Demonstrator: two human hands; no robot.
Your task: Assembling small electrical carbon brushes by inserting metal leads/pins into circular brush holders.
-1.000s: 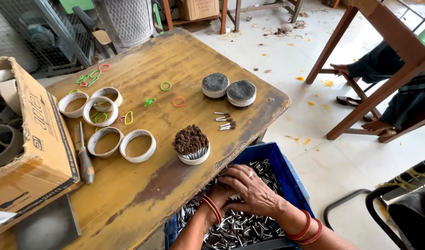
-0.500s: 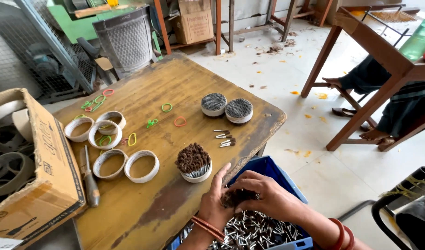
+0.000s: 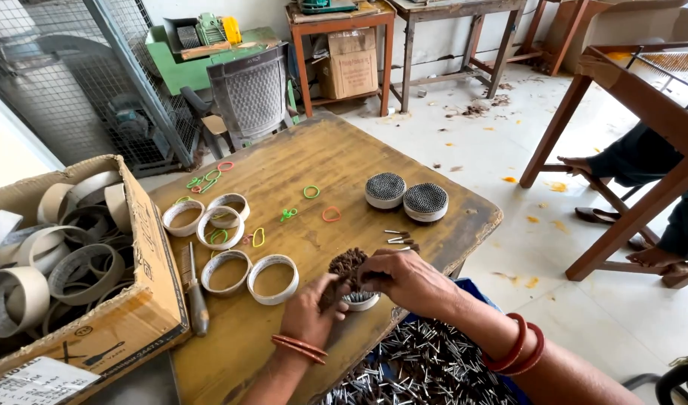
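Both hands meet over a small white ring [image 3: 359, 301] that stands on the wooden table [image 3: 314, 161] close to its near edge, packed with a brown-headed bundle of pins [image 3: 347, 264] standing upright, heads up, their long axis vertical. The left hand [image 3: 312, 309] sits just left of the ring, fingers curled against the side of the bundle and closed on a few pins, thumb toward the ring. The right hand [image 3: 405, 279] comes in from the right, its fingers bent over the top and far side of the bundle, closed around it; how tightly it grips cannot be told, since the palm hides the contact. The ring lies between the two hands, touching both, with the right hand covering more of it and the left lower at its flank. Below the table edge, directly under the right forearm, a blue crate [image 3: 464, 289] holds a heap of loose pins [image 3: 419, 367]. Left of the ring, well within the left hand's reach, stand empty rings [image 3: 273, 279] and a screwdriver [image 3: 195, 296]; farther left is a cardboard box [image 3: 145, 300] of more rings. Beyond the hands, two filled rings [image 3: 405, 196] sit side by side, with a few stray pins [image 3: 398, 238] between them and the right hand, and coloured rubber bands [image 3: 311, 192] scattered farther up the table.
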